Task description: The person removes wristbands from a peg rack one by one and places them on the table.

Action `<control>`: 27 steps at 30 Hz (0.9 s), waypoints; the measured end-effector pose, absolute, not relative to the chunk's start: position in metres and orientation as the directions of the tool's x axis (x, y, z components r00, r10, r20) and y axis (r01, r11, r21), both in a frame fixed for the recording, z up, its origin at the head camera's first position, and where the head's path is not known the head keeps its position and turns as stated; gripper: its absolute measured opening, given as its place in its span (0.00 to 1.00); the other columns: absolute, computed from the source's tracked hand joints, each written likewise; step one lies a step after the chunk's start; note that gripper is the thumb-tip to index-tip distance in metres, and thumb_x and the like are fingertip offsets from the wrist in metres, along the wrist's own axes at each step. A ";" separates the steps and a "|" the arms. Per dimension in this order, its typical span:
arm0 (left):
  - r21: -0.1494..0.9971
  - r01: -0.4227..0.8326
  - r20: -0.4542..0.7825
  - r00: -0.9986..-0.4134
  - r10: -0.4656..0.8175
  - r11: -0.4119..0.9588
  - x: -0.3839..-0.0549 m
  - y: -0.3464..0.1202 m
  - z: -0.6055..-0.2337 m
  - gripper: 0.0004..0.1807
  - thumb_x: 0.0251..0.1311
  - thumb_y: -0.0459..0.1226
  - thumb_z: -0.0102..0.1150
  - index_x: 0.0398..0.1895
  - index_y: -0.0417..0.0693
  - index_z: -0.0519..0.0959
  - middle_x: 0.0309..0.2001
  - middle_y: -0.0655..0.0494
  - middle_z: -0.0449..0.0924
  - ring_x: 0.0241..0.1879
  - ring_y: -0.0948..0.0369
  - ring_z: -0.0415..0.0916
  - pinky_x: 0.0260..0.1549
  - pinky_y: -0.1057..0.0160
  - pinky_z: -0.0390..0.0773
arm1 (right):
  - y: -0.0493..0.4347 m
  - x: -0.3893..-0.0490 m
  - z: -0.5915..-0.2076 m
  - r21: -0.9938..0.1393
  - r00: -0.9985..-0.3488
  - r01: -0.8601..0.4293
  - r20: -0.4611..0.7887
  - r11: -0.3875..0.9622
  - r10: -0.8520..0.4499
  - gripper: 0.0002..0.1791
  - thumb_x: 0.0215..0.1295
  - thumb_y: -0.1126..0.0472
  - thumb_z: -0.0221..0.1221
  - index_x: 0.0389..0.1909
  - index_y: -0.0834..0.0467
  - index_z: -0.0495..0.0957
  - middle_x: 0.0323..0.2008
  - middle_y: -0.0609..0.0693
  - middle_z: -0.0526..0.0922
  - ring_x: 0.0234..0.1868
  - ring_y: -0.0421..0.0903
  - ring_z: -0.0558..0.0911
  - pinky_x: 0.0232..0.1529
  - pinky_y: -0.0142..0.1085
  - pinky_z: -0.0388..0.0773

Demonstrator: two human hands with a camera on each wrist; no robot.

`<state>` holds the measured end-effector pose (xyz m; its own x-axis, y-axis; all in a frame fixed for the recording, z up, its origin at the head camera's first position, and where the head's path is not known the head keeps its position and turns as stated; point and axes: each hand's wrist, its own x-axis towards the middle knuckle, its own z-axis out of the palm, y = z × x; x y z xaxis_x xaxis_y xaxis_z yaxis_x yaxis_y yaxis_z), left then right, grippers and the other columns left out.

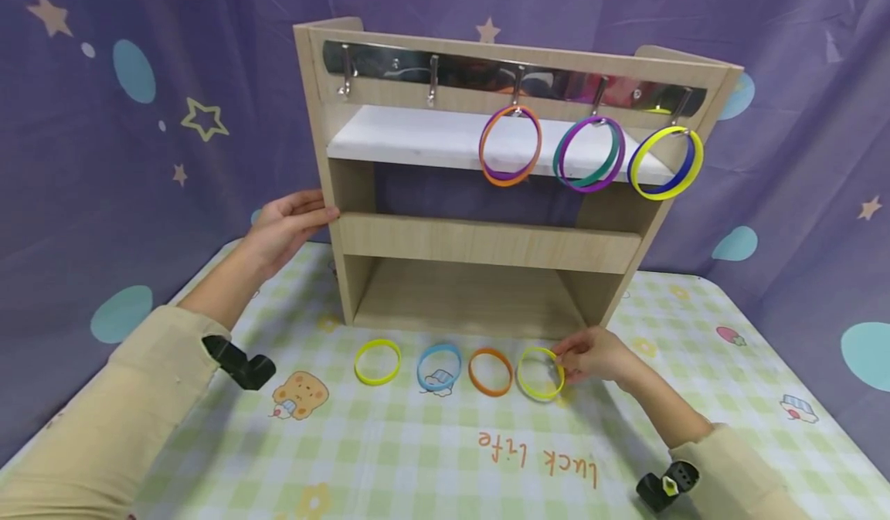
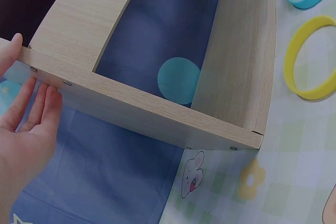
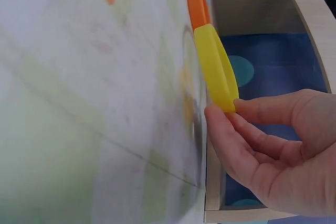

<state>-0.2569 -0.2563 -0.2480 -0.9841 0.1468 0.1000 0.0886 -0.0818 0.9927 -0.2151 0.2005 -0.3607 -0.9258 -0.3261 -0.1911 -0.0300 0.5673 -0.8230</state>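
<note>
A person's right hand (image 1: 594,358) pinches a yellow band (image 3: 215,66) between thumb and fingertips, tilting it above a checked tablecloth (image 1: 389,458), while the left hand (image 1: 281,230), its fingers fairly straight, rests against the side of a wooden stand (image 1: 487,242), thumb at the front edge. Just beside the right hand's band lies an orange band (image 1: 490,392); farther toward the left hand's side are a light-blue band (image 1: 419,372) and a second yellow band (image 1: 378,382). Higher than both hands, paired bands (image 1: 623,145) hang from three hooks of a metal strip (image 1: 473,72), the two hooks nearest the left hand bare.
</note>
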 end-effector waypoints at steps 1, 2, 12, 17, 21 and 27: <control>0.992 0.089 0.101 -0.984 0.148 -0.085 -0.257 -0.256 -0.248 0.42 0.63 0.33 0.60 0.74 0.35 0.48 0.50 0.62 0.72 0.47 0.73 0.75 0.53 0.78 0.73 | 0.200 -0.215 -0.362 -0.822 -0.929 -0.023 -0.192 0.569 -0.316 0.15 0.60 0.70 0.58 0.44 0.76 0.78 0.31 0.57 0.86 0.28 0.42 0.85 0.34 0.37 0.87; 0.992 0.090 0.102 -0.984 0.149 -0.088 -0.257 -0.256 -0.248 0.42 0.63 0.33 0.60 0.74 0.35 0.48 0.50 0.62 0.72 0.47 0.73 0.76 0.52 0.78 0.74 | 0.199 -0.215 -0.361 -0.817 -0.932 -0.020 -0.193 0.576 -0.307 0.14 0.59 0.70 0.58 0.44 0.75 0.79 0.31 0.57 0.86 0.29 0.42 0.85 0.34 0.37 0.87; 0.992 0.088 0.100 -0.984 0.145 -0.089 -0.256 -0.256 -0.248 0.42 0.63 0.33 0.60 0.74 0.35 0.49 0.49 0.63 0.73 0.47 0.73 0.76 0.52 0.78 0.74 | 0.202 -0.216 -0.344 -0.757 -0.934 -0.048 -0.197 0.651 -0.298 0.18 0.63 0.60 0.61 0.46 0.71 0.80 0.36 0.62 0.87 0.35 0.49 0.87 0.40 0.40 0.87; 0.989 0.092 0.109 -0.983 0.145 -0.116 -0.256 -0.256 -0.249 0.41 0.62 0.31 0.60 0.74 0.33 0.49 0.46 0.64 0.76 0.45 0.72 0.77 0.49 0.79 0.76 | 0.204 -0.214 -0.332 -0.737 -0.931 -0.068 -0.196 0.673 -0.309 0.20 0.64 0.58 0.61 0.48 0.71 0.79 0.37 0.63 0.87 0.36 0.50 0.87 0.41 0.42 0.87; 0.988 0.095 0.113 -0.983 0.144 -0.126 -0.256 -0.256 -0.249 0.41 0.62 0.31 0.60 0.74 0.33 0.49 0.45 0.65 0.77 0.45 0.72 0.78 0.49 0.79 0.76 | 0.205 -0.215 -0.325 -0.724 -0.929 -0.095 -0.183 0.684 -0.323 0.21 0.65 0.57 0.60 0.49 0.70 0.79 0.38 0.63 0.87 0.37 0.51 0.86 0.43 0.44 0.86; 0.986 0.100 0.119 -0.982 0.147 -0.132 -0.256 -0.257 -0.249 0.41 0.62 0.31 0.59 0.73 0.32 0.49 0.44 0.65 0.78 0.44 0.72 0.78 0.48 0.79 0.77 | 0.205 -0.217 -0.313 -0.714 -0.926 -0.123 -0.167 0.689 -0.339 0.22 0.67 0.55 0.59 0.52 0.69 0.78 0.44 0.64 0.85 0.43 0.56 0.86 0.48 0.46 0.85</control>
<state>-0.2565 -0.2567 -0.2493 -0.9819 0.1471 0.1193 0.1000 -0.1325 0.9861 -0.2172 0.2049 -0.3126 -0.9260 -0.3387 -0.1668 -0.1233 0.6891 -0.7141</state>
